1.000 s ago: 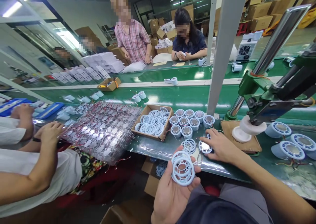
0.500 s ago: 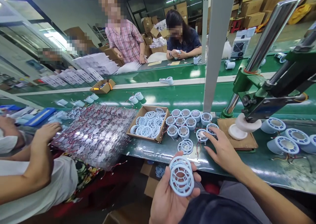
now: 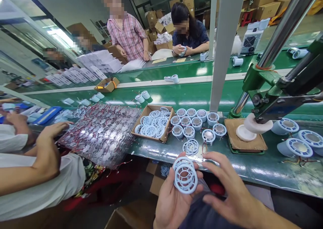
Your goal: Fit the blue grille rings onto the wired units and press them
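The stack of pale blue round plastic grilles (image 3: 185, 176) rests in your left hand (image 3: 174, 198), fingers curled around it. Your right hand (image 3: 227, 188) hovers open at its 3 o'clock. At 12 o'clock, the green desk (image 3: 252, 168) carries another pale blue grille (image 3: 191, 146).

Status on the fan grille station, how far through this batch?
Done, by the look of it: three fitted housings lie right of the press. In hand: left hand holds a stack of pale-blue grilles; right hand is open beside it. Left: about ten motor cups and a box of grilles wait.
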Tool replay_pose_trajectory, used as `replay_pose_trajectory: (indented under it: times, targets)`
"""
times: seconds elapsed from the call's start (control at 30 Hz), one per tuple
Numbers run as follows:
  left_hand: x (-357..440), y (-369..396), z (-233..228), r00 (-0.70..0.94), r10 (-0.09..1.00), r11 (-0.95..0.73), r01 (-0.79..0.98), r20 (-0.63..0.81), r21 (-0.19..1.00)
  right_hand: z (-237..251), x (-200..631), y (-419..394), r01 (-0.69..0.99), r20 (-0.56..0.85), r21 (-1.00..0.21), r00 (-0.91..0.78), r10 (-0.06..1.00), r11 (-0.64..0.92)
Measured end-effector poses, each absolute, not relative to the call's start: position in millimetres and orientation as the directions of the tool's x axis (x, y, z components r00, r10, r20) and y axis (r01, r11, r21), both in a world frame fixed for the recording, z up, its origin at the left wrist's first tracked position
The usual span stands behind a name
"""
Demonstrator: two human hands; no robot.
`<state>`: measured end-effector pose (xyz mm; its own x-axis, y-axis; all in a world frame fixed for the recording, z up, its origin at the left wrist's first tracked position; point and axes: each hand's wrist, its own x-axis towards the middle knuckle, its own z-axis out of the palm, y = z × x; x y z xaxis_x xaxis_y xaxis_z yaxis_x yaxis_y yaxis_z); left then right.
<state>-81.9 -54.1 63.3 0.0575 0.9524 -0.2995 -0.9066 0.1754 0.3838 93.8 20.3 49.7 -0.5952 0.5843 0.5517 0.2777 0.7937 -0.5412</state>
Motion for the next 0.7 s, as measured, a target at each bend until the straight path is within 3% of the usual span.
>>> replay_pose_trajectory:
  times: [0.17,0.4,0.7]
  targets:
    - [-82,-64,60,-0.021,0.922,0.149,-0.902,-0.387,0.406,47,64,3,0.280,0.513,-0.559,-0.622,0.591,0.780]
    - [-88,-66,64,0.008,0.922,0.157,-0.922,-0.388,0.355,48,49,1,0.178,0.491,-0.679,-0.612,0.620,0.712]
    - [-84,-67,63,0.022,0.922,0.164,-0.926,-0.386,0.340,51,43,2,0.121,0.507,-0.706,-0.601,0.618,0.698]
